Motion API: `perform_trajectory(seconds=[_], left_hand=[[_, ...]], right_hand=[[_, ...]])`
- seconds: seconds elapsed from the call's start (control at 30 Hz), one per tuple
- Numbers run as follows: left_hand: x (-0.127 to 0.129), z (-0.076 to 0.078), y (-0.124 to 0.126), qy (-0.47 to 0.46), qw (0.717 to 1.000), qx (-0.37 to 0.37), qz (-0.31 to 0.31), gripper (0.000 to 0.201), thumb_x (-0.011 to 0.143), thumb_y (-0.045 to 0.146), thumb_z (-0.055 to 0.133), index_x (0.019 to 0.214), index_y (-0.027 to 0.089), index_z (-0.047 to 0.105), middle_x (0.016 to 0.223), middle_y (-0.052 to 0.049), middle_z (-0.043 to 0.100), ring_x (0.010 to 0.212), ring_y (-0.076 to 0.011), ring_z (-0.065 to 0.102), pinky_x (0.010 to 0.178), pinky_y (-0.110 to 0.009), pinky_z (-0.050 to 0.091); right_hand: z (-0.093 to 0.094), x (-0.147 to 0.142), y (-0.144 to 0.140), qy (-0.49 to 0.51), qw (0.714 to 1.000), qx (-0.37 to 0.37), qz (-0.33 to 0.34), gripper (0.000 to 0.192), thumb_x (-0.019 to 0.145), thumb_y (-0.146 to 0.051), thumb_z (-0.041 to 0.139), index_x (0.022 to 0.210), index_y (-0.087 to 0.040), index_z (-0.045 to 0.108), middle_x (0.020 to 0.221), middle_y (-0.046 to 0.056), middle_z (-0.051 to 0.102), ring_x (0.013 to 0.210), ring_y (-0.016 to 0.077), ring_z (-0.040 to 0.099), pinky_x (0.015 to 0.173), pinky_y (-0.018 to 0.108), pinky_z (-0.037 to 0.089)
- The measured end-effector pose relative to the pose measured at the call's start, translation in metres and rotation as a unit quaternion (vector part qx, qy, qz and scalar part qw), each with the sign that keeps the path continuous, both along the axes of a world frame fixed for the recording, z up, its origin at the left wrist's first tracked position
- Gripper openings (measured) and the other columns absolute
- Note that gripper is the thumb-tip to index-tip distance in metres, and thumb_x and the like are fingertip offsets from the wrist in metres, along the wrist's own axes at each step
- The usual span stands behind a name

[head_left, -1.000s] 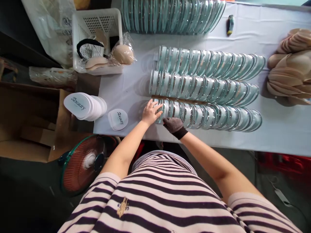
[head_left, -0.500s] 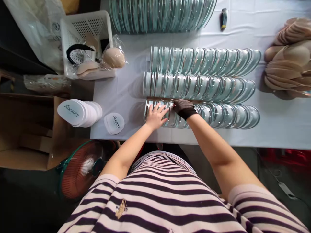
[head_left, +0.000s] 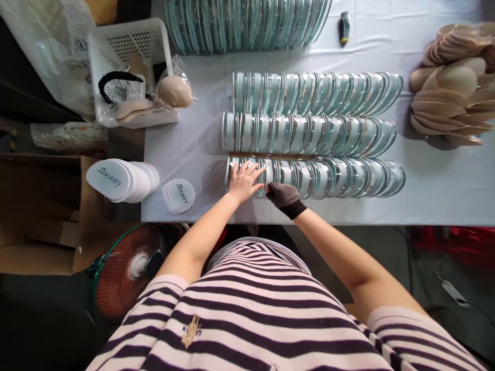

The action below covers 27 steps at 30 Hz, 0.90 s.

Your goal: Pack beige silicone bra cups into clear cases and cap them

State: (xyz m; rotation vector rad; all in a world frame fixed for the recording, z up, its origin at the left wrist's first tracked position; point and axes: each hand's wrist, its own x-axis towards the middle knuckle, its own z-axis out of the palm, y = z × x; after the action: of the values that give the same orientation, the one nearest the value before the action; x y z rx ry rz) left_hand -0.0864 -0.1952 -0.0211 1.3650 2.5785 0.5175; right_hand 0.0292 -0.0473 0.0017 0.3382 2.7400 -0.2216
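Note:
My left hand (head_left: 243, 181), bare, lies with fingers spread over the left end of the nearest row of clear plastic cases (head_left: 340, 178). My right hand (head_left: 285, 197) wears a dark, thin-striped glove and is at the near side of that row, just right of my left hand. Its fingers are closed together; whatever lies between their tips is hidden. The cases stand on edge, nested one against another. Two more rows, a middle row (head_left: 309, 135) and a farther row (head_left: 317, 94), run parallel behind.
Left on the white-covered table (head_left: 174, 154) are a stack of printed cards (head_left: 112, 179), a single card (head_left: 179, 196) and a white basket (head_left: 133, 41). Beige pads (head_left: 444, 103) are piled right, a small cutter (head_left: 344, 29) at the back. Below stand a carton (head_left: 77, 221) and fan (head_left: 124, 273).
My right hand has moved from the far side of the nearest row down to its near side and slightly left. My left hand stays spread on the row's left end.

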Motion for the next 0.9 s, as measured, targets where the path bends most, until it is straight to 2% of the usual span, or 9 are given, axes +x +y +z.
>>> perform_trajectory(seconds=[0.13,0.23,0.33,0.47,0.57,0.63,0.7,0.8,0.9], left_hand=[[-0.002,-0.001,-0.002,-0.011,1.0,0.006,0.005,0.056,0.09,0.048,0.059,0.144,0.036,0.05,0.152,-0.003,0.049,0.148,-0.0307,0.032,0.124,-0.058,0.01],[0.0,0.004,-0.003,-0.014,1.0,0.003,0.013,0.054,0.09,0.045,0.061,0.142,0.034,0.053,0.151,-0.004,0.05,0.147,-0.0314,0.032,0.124,-0.059,0.01],[0.007,0.012,0.005,-0.004,1.0,0.011,-0.001,0.05,0.092,0.039,0.059,0.141,0.032,0.055,0.151,-0.005,0.05,0.149,-0.0317,0.028,0.124,-0.06,0.009],[0.021,0.014,0.027,0.001,0.997,0.013,-0.072,0.054,0.093,0.039,0.057,0.145,0.031,0.05,0.156,-0.005,0.044,0.15,-0.0308,0.026,0.124,-0.06,0.01],[0.026,0.007,0.04,-0.005,0.996,-0.009,-0.085,0.057,0.092,0.041,0.059,0.147,0.031,0.047,0.156,-0.004,0.043,0.148,-0.0304,0.032,0.123,-0.06,0.013],[0.025,0.003,0.043,-0.004,0.996,-0.014,-0.088,0.057,0.092,0.042,0.059,0.146,0.032,0.047,0.156,-0.004,0.043,0.147,-0.0296,0.034,0.123,-0.06,0.014],[0.023,0.001,0.042,-0.002,0.996,-0.016,-0.088,0.058,0.092,0.043,0.059,0.147,0.032,0.047,0.157,-0.004,0.042,0.147,-0.0293,0.034,0.123,-0.059,0.014],[0.022,0.0,0.04,-0.006,0.997,-0.017,-0.081,0.058,0.091,0.043,0.06,0.147,0.032,0.047,0.156,-0.005,0.043,0.147,-0.0293,0.034,0.123,-0.059,0.013],[0.023,0.001,0.04,-0.013,0.997,-0.011,-0.073,0.058,0.09,0.041,0.062,0.146,0.033,0.048,0.155,-0.003,0.045,0.146,-0.0289,0.035,0.123,-0.059,0.014]], right_hand=[[-0.043,0.036,-0.026,-0.008,1.0,-0.025,-0.001,0.044,0.1,-0.037,0.034,0.123,-0.021,0.068,0.113,0.015,0.073,0.094,0.0247,0.068,0.074,0.031,0.042],[-0.051,0.045,-0.032,-0.048,0.998,-0.037,-0.012,0.044,0.1,-0.037,0.035,0.125,-0.023,0.068,0.114,0.014,0.072,0.094,0.0247,0.068,0.075,0.031,0.043],[-0.031,0.041,-0.013,-0.041,0.998,-0.052,-0.003,0.044,0.1,-0.044,0.037,0.112,-0.021,0.073,0.104,0.014,0.074,0.09,0.0242,0.068,0.072,0.03,0.043],[0.014,-0.004,0.044,0.067,0.99,0.063,-0.105,0.043,0.099,-0.037,0.038,0.117,-0.017,0.071,0.112,0.018,0.071,0.1,0.027,0.066,0.076,0.031,0.045],[0.034,-0.062,0.078,-0.072,0.994,0.055,-0.061,0.034,0.091,-0.03,0.051,0.11,-0.013,0.073,0.105,0.019,0.072,0.098,0.0289,0.067,0.077,0.033,0.048],[0.039,-0.096,0.085,-0.169,0.985,0.042,0.0,0.034,0.085,-0.027,0.059,0.112,-0.011,0.072,0.103,0.019,0.073,0.097,0.0288,0.068,0.078,0.034,0.05],[0.043,-0.113,0.083,-0.2,0.977,0.056,0.056,0.036,0.083,-0.024,0.062,0.115,-0.01,0.071,0.105,0.019,0.073,0.1,0.0296,0.068,0.081,0.037,0.051],[0.046,-0.098,0.075,-0.154,0.98,0.067,0.107,0.032,0.087,-0.025,0.057,0.111,-0.012,0.072,0.107,0.019,0.072,0.102,0.0313,0.067,0.083,0.039,0.049],[0.042,-0.043,0.066,-0.052,0.994,0.046,0.082,0.033,0.092,-0.033,0.049,0.112,-0.017,0.071,0.105,0.015,0.073,0.097,0.0292,0.068,0.077,0.034,0.045]])
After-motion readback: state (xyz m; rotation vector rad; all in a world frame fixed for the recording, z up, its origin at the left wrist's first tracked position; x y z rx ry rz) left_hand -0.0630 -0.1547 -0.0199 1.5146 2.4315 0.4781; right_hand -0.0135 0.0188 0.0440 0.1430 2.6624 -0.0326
